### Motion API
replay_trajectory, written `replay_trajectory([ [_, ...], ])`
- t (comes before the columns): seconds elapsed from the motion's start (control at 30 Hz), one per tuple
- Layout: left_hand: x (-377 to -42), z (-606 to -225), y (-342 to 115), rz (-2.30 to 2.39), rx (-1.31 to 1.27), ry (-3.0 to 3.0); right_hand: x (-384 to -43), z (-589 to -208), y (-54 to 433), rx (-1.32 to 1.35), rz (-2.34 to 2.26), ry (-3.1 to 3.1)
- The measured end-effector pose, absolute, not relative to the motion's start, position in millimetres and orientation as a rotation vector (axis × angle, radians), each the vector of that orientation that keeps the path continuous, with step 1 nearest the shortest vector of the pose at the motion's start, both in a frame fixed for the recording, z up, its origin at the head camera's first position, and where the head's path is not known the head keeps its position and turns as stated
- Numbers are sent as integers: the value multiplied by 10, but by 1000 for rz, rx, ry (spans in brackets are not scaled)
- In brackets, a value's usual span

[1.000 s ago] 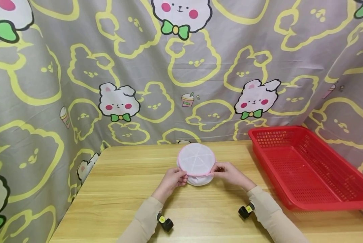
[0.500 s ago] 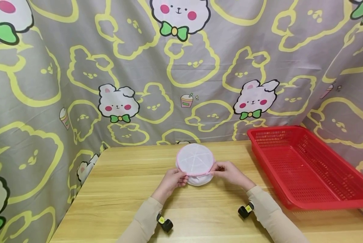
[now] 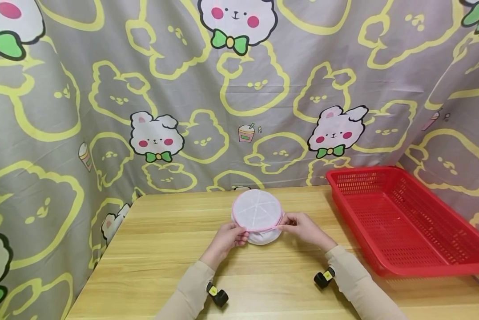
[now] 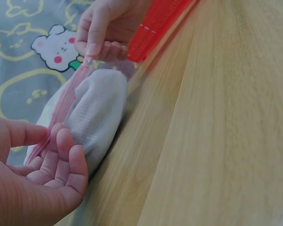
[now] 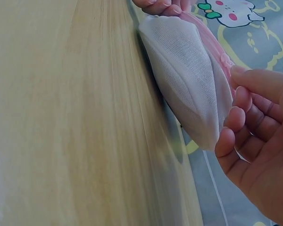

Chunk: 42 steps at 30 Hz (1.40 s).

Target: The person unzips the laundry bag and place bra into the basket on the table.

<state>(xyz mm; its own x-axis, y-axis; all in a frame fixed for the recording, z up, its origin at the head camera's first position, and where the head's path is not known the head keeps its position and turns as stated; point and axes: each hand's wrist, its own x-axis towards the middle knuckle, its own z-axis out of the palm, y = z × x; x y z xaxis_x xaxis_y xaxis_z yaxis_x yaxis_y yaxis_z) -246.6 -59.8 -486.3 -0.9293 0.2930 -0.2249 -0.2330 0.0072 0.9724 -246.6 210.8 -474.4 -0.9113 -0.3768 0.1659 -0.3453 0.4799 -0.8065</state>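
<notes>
A round white mesh laundry bag (image 3: 257, 209) with pink zipper trim stands on the wooden table, its lined top facing up and toward the head camera. My left hand (image 3: 228, 235) pinches the pink trim at the bag's near left edge between thumb and fingers. At the near right edge, my right hand (image 3: 303, 227) pinches the zipper's end, where a small pink zipper pull (image 5: 225, 60) shows in the right wrist view. Between the hands runs the pink zipper (image 4: 61, 110), and the soft white mesh side (image 4: 101, 103) bulges below it.
A large red plastic basket (image 3: 399, 266) with perforated walls stands on the right side of the table (image 3: 163, 235). A grey curtain (image 3: 199, 89) with cartoon rabbits hangs behind and along both sides. Each sleeve carries a small black wrist camera (image 3: 219, 297).
</notes>
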Motion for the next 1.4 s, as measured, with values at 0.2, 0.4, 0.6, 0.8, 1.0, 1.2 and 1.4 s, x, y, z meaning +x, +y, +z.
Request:
replay_trajectory([
  [0.2,-2470,-4870,-604,1991,43,1922,-2466,-4735,2133,-575,-1509,2687],
  [0.4,-2474,-4868,-606,1993,41,1913,-2474,-4722,2157,-534,-1528,2691],
  [0.6,-2482,-4883,-607,1995,42,1913,-2480,-4726,2166,-533,-1525,2692],
  [0.8,-2462,-4859,-613,2004,53,1909,-2491,-4723,2176,-489,-1520,2709],
  [1.0,-2472,-4860,-609,1997,50,1908,-2505,-4727,2187,-494,-1503,2734],
  [1.2,-2469,-4875,-621,2006,65,1904,-2500,-4717,2200,-481,-1506,2758],
  [1.4,-2450,-4861,-637,2023,126,1895,-2500,-4712,2224,-485,-1494,2789],
])
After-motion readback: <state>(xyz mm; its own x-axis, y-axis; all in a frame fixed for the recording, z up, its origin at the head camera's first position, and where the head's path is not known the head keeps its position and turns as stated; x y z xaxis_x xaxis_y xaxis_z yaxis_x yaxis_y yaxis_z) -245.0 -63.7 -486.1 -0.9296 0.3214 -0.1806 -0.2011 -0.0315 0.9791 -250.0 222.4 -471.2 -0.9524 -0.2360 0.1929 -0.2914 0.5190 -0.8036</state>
